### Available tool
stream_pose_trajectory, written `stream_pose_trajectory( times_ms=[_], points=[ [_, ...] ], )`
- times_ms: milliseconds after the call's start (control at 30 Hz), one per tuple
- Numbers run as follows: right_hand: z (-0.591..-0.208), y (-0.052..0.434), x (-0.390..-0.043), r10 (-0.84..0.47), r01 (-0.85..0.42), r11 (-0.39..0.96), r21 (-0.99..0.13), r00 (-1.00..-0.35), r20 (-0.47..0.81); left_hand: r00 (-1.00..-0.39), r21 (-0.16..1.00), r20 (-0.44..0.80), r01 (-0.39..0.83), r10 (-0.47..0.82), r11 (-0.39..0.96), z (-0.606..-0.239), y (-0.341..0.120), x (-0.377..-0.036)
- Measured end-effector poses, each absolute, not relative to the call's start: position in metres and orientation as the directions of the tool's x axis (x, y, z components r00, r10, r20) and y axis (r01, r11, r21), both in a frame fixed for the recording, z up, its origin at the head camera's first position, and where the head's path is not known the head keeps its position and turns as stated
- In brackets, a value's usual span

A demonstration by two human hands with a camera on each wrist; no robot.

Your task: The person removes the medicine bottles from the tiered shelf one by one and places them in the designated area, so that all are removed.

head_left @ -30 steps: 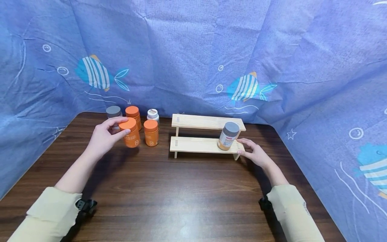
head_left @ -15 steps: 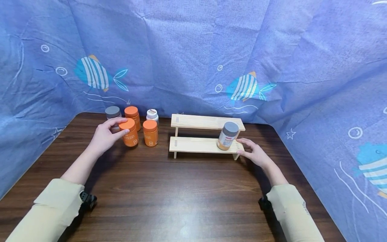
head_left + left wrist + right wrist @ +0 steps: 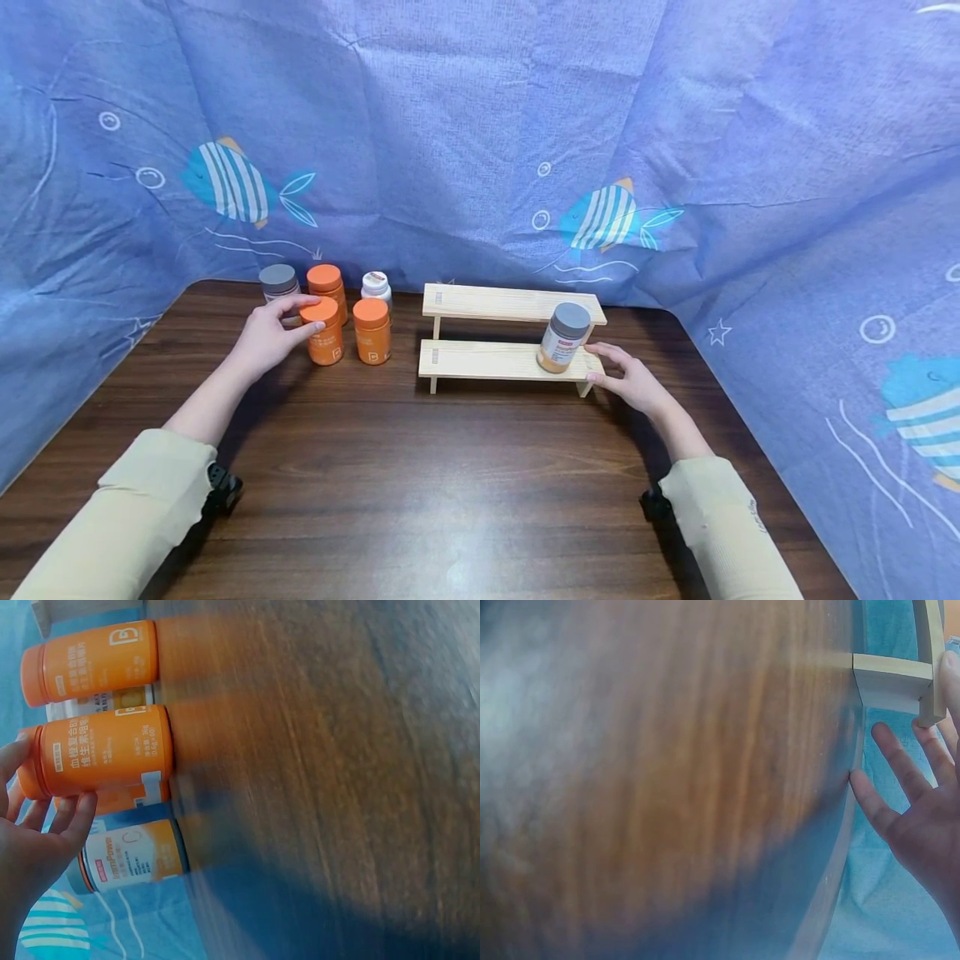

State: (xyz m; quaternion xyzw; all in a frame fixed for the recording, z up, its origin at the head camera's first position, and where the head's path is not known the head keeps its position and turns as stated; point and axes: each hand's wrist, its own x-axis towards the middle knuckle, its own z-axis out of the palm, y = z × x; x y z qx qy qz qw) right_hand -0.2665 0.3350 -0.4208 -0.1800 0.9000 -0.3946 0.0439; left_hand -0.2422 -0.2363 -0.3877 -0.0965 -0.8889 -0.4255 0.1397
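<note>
Left of centre in the head view, the person's left hand (image 3: 270, 337) grips an orange plastic bottle with an orange screw cap (image 3: 324, 332), thumb and fingers curled around its cap and upper body. That bottle stands upright on the dark wooden table (image 3: 450, 483).

Counting the bottles, there are six. Three are orange with orange caps: the held one, a second orange bottle (image 3: 372, 330) just to its right, and a third orange bottle (image 3: 327, 285) behind it. Two have grey caps: one grey-capped bottle (image 3: 279, 282) behind the left hand, and another grey-capped bottle with a pale label (image 3: 563, 337) standing on the lower step of a two-step light wooden rack (image 3: 487, 360) at frame centre. One small white bottle (image 3: 376, 286) stands at the back of the group. Two hands and two cream sleeves show.

The right hand (image 3: 630, 379) rests with fingers spread and relaxed at the right end of the rack's lower step, just beside the bottle standing there, holding nothing.

Only the left wrist view shows the held bottle's label print (image 3: 105, 750), with fingertips (image 3: 79, 814) against its cap end. Only the right wrist view, which is blurred, shows the rack's foot (image 3: 892, 682) just beside the open fingers (image 3: 896, 757).

Blue fish-print cloth (image 3: 480, 125) fills the upper frame.
</note>
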Motion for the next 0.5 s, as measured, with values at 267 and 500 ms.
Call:
stream_pose_trajectory(
  times_ms=[267, 500],
  points=[
    [-0.424, 0.337, -0.268, -0.362, -0.298, 0.626, -0.721, -0.929, 0.070, -0.949, 0.745, 0.310, 0.273, 0.047, 0.609, -0.390, -0.239, -0.244],
    [-0.402, 0.322, -0.252, -0.365, -0.286, 0.617, -0.733, -0.929, 0.056, -0.956, 0.752, 0.291, 0.247, 0.028, 0.612, -0.388, -0.239, -0.242]
  ],
)
